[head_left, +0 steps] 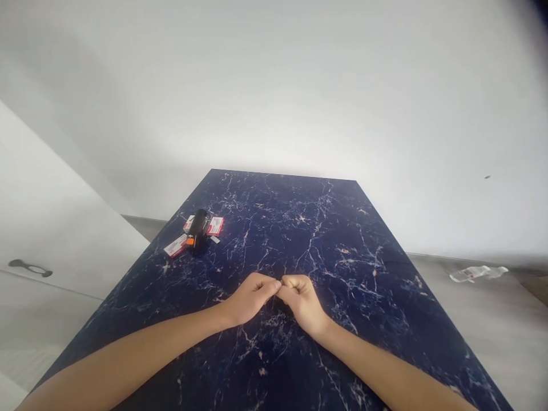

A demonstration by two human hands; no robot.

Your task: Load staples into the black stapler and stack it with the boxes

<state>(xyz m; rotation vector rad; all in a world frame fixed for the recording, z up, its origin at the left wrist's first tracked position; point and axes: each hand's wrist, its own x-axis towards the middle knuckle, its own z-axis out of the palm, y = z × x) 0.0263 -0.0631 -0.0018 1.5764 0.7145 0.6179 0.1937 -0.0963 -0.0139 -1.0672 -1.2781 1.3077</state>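
My left hand (250,297) and my right hand (303,299) rest on a dark blue marbled table (325,228), curled into loose fists that meet at the fingertips near the table's middle. Whatever they pinch between them, if anything, is too small to see. At the table's left side lies a black stapler (197,229) with an orange part, and small red and white boxes (214,226) lie around it, well away from both hands.
A white wall stands behind the table. A white cabinet with a dark handle (29,267) is at the left. On the grey floor at the right lies a crumpled clear plastic wrapper (477,273).
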